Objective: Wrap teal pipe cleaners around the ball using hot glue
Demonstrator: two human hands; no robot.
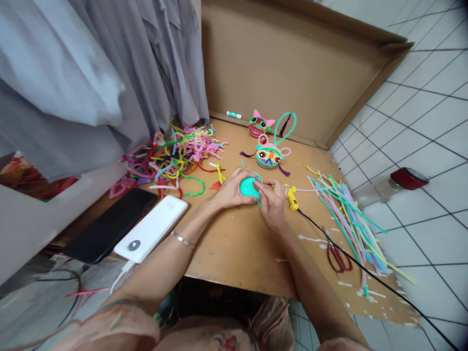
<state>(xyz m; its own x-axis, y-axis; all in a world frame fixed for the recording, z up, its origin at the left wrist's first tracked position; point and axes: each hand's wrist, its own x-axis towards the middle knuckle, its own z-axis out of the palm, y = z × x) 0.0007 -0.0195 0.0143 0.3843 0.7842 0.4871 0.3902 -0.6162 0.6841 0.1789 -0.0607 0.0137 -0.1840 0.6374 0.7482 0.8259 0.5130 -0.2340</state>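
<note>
A round turquoise piece of coiled pipe cleaner (249, 187) is held over the middle of the cardboard-topped table. My left hand (233, 187) wraps around its left side, thumb along the near edge. At its right rim, the bent fingers of my right hand (273, 197) press on the coil; whether they pinch a strand is hidden. Just right of that hand lies a yellow glue gun (292, 197) with a black cord. Behind the hands stands a turquoise animal-face craft (268, 156) with pink ears and purple tassels, and farther back a red one (258, 125) with pink ears.
Tangled pipe cleaners (190, 146) pile up at the left, near a white power bank (151, 229) and a black phone (111, 224). Straight pastel pipe cleaners (353, 219) and red-handled scissors (339, 257) lie right. A glue stick (234, 115) rests by the cardboard wall (285, 63).
</note>
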